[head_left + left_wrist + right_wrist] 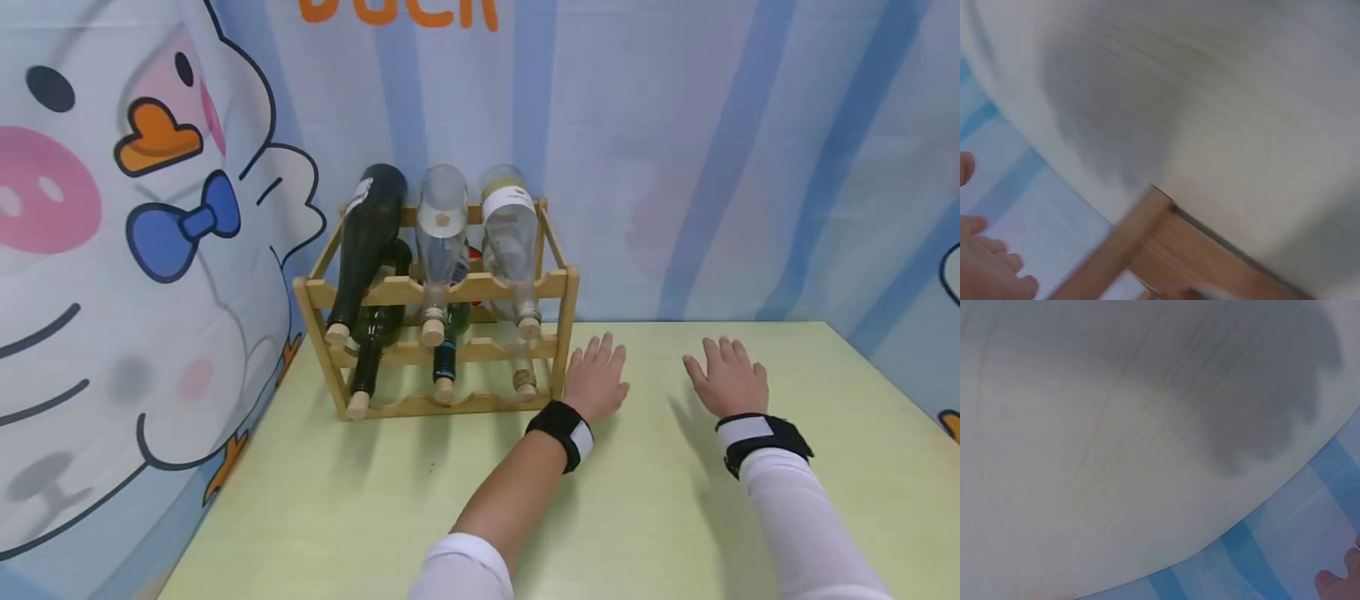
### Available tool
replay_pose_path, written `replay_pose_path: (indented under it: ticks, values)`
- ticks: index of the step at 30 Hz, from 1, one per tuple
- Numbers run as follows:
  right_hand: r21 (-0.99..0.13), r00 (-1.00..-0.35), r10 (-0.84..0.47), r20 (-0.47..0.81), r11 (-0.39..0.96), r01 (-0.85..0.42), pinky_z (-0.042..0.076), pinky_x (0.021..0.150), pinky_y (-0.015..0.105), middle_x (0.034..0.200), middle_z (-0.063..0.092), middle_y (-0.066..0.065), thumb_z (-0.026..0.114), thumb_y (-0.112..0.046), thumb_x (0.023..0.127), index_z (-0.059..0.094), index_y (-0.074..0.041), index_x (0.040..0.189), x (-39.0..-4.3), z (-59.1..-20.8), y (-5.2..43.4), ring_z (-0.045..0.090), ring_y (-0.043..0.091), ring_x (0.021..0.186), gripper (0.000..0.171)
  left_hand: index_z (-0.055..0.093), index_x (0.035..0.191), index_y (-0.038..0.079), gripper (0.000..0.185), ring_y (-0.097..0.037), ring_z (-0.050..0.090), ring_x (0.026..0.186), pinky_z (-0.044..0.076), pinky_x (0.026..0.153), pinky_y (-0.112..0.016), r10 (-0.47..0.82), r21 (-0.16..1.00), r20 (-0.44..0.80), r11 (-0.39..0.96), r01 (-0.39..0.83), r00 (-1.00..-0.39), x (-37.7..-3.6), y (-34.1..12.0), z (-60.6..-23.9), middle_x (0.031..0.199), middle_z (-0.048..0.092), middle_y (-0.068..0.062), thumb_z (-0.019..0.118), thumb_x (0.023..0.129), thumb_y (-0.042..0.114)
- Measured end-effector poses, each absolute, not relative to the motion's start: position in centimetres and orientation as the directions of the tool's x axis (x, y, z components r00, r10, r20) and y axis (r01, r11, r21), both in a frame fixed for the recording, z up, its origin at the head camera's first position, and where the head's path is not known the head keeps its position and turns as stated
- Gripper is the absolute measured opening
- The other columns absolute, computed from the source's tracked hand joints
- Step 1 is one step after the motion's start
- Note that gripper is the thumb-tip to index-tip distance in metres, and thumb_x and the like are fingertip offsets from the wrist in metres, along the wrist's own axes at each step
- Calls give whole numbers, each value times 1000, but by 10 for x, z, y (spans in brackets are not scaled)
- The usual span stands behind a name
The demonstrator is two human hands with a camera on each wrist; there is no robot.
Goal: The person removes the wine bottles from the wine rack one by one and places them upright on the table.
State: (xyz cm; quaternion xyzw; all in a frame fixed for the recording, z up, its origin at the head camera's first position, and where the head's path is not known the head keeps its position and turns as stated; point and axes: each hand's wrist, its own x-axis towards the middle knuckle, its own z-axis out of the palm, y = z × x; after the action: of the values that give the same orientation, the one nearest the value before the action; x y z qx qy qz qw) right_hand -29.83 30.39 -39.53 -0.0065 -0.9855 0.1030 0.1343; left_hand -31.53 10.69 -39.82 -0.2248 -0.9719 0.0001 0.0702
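A wooden wine rack (558,283) stands at the back left of a pale green table (420,500). On its upper tier lie a dark green bottle (367,237), a clear bottle (441,229) and a clear bottle with a white label (512,233), corks toward me. More bottles lie on the tier below. My left hand (596,379) lies flat on the table with straight fingers, just right of the rack's corner post. My right hand (726,377) lies flat further right, holding nothing. The left wrist view shows the rack's wooden corner (1160,240) and my fingertips (988,272).
A printed cloth backdrop (712,167) with blue stripes and a cartoon duck hangs behind and to the left of the table. The table's right edge (892,392) runs near my right arm. The right wrist view shows only tabletop (1116,456) and backdrop.
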Motion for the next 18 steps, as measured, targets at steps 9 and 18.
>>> replay_pose_path:
  ticks: [9, 18]
  values:
    - [-150, -956, -61, 286, 983, -107, 26, 91, 62, 130, 31, 34, 30, -40, 93, 34, 9, 128, -301, -393, 302, 26, 48, 121, 60, 50, 121, 31, 33, -8, 41, 122, 27, 103, -42, 579, 54, 160, 803, 593, -799, -262, 87, -363, 132, 45, 10, 43, 89, 37]
    - [-95, -937, -211, 279, 965, -245, 30, 88, 61, 129, 33, 35, 37, -36, 91, 37, 8, 126, -298, -396, 302, 31, 48, 118, 56, 60, 110, 20, 25, -1, 60, 80, 43, 71, -11, 712, 150, 436, 546, 824, -551, -201, 17, -323, 101, 65, 9, 45, 90, 24]
